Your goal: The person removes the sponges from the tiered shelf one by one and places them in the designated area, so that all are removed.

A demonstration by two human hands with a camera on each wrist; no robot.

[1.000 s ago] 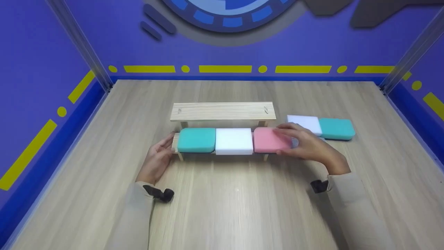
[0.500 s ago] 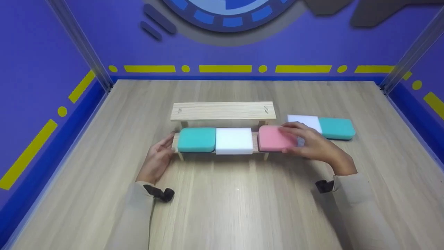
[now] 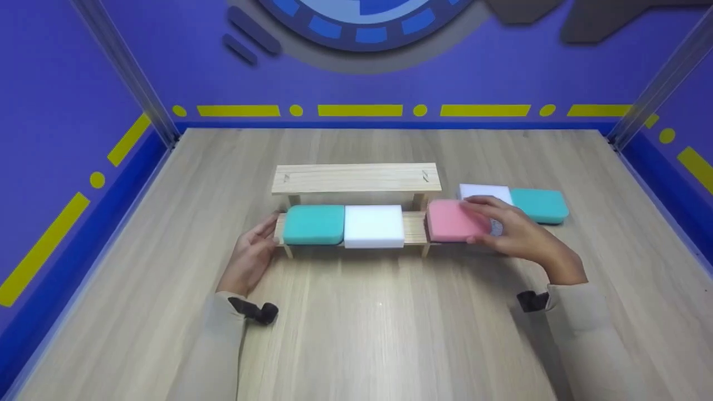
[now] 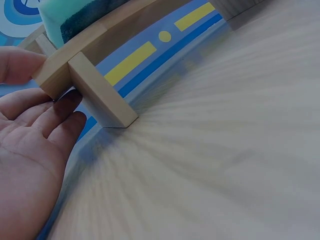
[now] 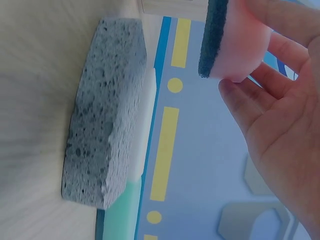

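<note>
In the head view my left hand (image 3: 249, 257) holds the left end of a low two-tier wooden stand (image 3: 415, 228), thumb on the board's end and fingers beneath it. A teal sponge (image 3: 313, 224) and a white sponge (image 3: 374, 226) lie side by side on its front tier. At that tier's right end, my right hand (image 3: 509, 231) pinches a pink sponge (image 3: 452, 220) between thumb and fingers. The right wrist view shows the dark scouring layer on this pink sponge (image 5: 245, 45) facing down, raised above the table.
A grey, pitted block (image 5: 105, 115) lies on the table under my right hand. Behind it are a second white sponge (image 3: 486, 192) and a second teal sponge (image 3: 539, 205). The stand's rear tier (image 3: 356, 178) is higher. Blue panels (image 3: 356, 89) wall the table.
My right hand has moved right with the pink sponge, baring wood beside the white sponge on the front tier. The left hand stays in place.
</note>
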